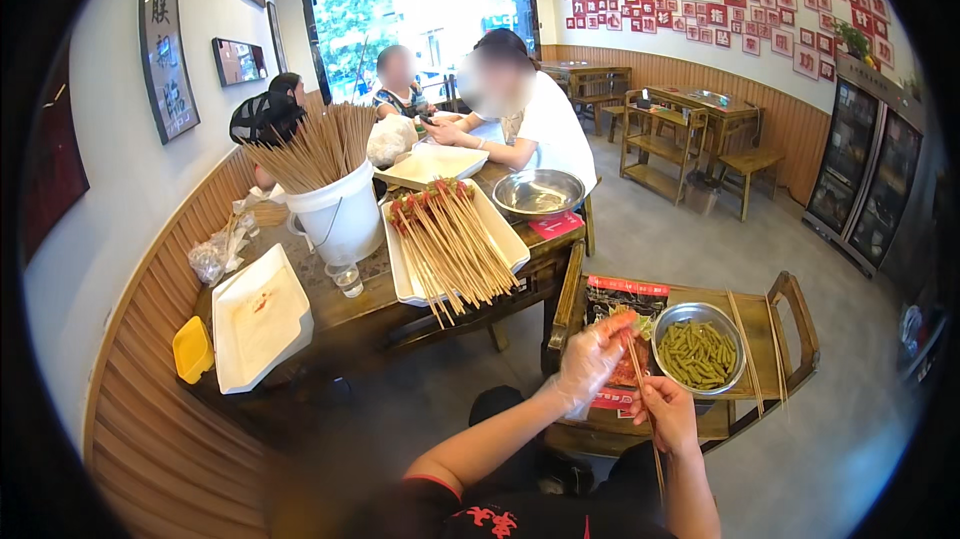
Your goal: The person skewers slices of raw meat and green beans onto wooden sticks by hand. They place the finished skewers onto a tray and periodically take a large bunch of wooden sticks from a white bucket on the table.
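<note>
My left hand (592, 359), in a clear plastic glove with red-stained fingertips, pinches a small red piece of food at the upper end of a bamboo skewer (638, 365). Lower on that skewer, my bare right hand (667, 411) grips the shaft, which slants down toward my lap. Beneath the left hand lies a red-and-black printed packet (626, 291), partly covered by the hand. A steel bowl (739, 370) of cut green beans (696, 354) stands beside it. Several loose skewers (745, 348) lie to the bowl's right on the wooden cart (759, 314).
On the dark table, a white tray (506, 235) holds loaded skewers (457, 246). Around it are a white bucket (337, 213) of bare skewers, a steel basin (538, 192), a plastic cup (346, 280) and a stained white tray (259, 314). People sit across the table.
</note>
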### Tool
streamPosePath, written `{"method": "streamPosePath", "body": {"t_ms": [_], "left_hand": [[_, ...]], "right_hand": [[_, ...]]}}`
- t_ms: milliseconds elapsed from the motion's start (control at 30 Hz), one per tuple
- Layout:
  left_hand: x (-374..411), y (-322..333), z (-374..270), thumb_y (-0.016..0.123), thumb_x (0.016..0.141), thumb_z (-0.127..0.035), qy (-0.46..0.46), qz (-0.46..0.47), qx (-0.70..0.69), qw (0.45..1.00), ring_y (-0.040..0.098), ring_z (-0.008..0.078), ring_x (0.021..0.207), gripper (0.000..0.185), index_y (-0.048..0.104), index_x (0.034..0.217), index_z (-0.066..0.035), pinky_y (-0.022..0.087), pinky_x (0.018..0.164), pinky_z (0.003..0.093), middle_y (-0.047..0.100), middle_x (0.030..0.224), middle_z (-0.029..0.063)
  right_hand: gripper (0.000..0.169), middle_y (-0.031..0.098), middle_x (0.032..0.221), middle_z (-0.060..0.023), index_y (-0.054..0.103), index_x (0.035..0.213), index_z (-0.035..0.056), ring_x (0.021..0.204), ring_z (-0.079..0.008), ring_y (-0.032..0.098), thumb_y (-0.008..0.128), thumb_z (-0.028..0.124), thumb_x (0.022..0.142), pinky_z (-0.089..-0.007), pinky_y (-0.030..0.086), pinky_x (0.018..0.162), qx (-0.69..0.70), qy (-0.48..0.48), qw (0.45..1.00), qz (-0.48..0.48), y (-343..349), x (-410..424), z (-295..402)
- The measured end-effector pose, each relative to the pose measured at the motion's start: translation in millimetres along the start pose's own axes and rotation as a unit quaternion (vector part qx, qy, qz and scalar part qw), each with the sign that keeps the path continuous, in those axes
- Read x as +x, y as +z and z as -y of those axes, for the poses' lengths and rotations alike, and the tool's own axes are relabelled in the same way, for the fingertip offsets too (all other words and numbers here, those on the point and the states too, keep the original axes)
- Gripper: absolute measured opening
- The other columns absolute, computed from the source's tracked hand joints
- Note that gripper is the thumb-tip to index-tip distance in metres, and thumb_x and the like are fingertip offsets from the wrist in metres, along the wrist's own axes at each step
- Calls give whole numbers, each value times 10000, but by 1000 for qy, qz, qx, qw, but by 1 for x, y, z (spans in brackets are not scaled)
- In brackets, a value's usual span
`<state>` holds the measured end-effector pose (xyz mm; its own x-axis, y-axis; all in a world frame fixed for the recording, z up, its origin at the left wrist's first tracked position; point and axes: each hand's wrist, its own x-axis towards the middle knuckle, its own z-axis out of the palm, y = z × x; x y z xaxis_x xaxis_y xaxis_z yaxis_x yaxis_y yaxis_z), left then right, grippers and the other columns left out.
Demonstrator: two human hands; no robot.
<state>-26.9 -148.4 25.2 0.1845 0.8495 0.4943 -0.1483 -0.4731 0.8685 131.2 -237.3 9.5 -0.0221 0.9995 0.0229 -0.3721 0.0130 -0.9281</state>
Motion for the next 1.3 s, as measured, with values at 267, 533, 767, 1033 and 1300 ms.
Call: {"method": "streamPosePath", "body": {"t_ms": [267,533,767,1033,1300], "left_hand": [[32,-9,-23,523,898,98,-25,12,-133,991,577,217,1155,436,476,1327,31,478,971,297,562,1277,109],[59,-26,-6,599,894,17,-50,-70,-304,949,609,234,1079,466,445,1334,7,507,943,331,562,1247,127],[111,-11,10,621,877,-68,-92,60,-379,919,618,137,891,370,513,1223,7,501,831,257,623,990,47],[123,-10,55,628,889,-135,-121,139,-402,897,594,125,901,334,506,1172,-7,487,825,254,607,969,39],[128,-13,67,601,898,-146,-103,164,-434,880,575,121,883,250,515,1098,-24,479,809,252,590,945,32]], "right_hand": [[126,604,728,-91,583,1024,-45,560,-138,558,574,22,917,-235,454,504,4,-8,1000,26,-5,8,17],[138,601,715,-53,603,1033,-26,589,-109,553,587,50,919,-231,461,531,-91,-69,993,-40,26,39,52],[145,593,734,-57,598,1046,-34,580,-96,543,572,26,917,-219,458,518,-131,-124,984,7,80,74,92],[209,585,690,-11,625,1094,-14,540,-74,520,588,62,903,-217,426,476,-301,-161,927,154,223,195,82],[272,634,681,-39,665,1042,-45,585,-76,536,658,144,847,-249,436,546,-420,-300,843,154,330,348,-6]]}}
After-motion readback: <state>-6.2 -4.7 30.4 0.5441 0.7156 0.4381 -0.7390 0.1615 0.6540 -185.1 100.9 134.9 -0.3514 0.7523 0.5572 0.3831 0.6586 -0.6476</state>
